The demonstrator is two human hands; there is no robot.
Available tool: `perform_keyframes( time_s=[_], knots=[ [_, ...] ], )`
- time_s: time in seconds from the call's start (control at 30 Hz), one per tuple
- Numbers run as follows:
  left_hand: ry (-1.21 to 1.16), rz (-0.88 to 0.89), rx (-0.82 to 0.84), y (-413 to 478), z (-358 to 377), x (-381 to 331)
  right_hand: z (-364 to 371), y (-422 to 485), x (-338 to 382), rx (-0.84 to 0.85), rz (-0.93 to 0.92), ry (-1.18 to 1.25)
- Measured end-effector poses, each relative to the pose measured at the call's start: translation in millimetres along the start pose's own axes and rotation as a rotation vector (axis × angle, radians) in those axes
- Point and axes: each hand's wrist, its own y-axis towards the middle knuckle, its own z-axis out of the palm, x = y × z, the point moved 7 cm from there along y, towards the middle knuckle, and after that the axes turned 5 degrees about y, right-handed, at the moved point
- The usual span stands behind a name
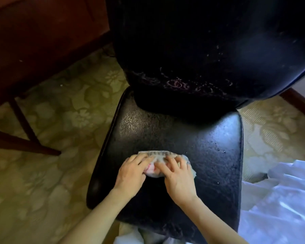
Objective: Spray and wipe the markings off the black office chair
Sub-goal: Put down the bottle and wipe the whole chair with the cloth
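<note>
The black office chair (201,141) fills the middle of the head view, its seat wet with small droplets. Pale pink and white scribbled markings (181,84) run across the lower part of the backrest. A small light cloth (164,155) with grey stripes and a pink patch lies on the front half of the seat. My left hand (130,175) rests on the cloth's left end with fingers bent over it. My right hand (179,175) presses on its right part with fingers spread. No spray bottle is in view.
A dark wooden desk (42,41) with a ring drawer pull stands at the upper left, its legs reaching toward the chair. Green floral carpet (51,173) covers the floor. White fabric (280,199) lies bunched at the lower right beside the seat.
</note>
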Motion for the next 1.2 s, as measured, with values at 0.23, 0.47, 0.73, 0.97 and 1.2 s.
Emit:
perform_keyframes(
  time_s=[0.23,0.47,0.73,0.97,1.2],
  knots=[
    [0.049,-0.070,0.025,-8.1,6.8,-15.7,-2.4,1.9,-10.1,0.099,-0.105,-0.025],
    [0.068,-0.120,-0.012,-14.3,14.3,-26.7,-4.0,3.2,-21.8,0.160,-0.183,-0.038],
    [0.130,-0.215,-0.055,-20.4,26.0,-48.9,-10.2,4.9,-35.0,0.167,-0.323,-0.058],
    [0.137,-0.302,-0.128,-23.6,35.0,-74.0,-19.7,8.0,-49.2,0.171,-0.497,-0.044],
    [0.160,-0.332,-0.269,-27.5,45.9,-90.8,-21.4,13.7,-62.3,0.152,-0.658,-0.051]
  ],
)
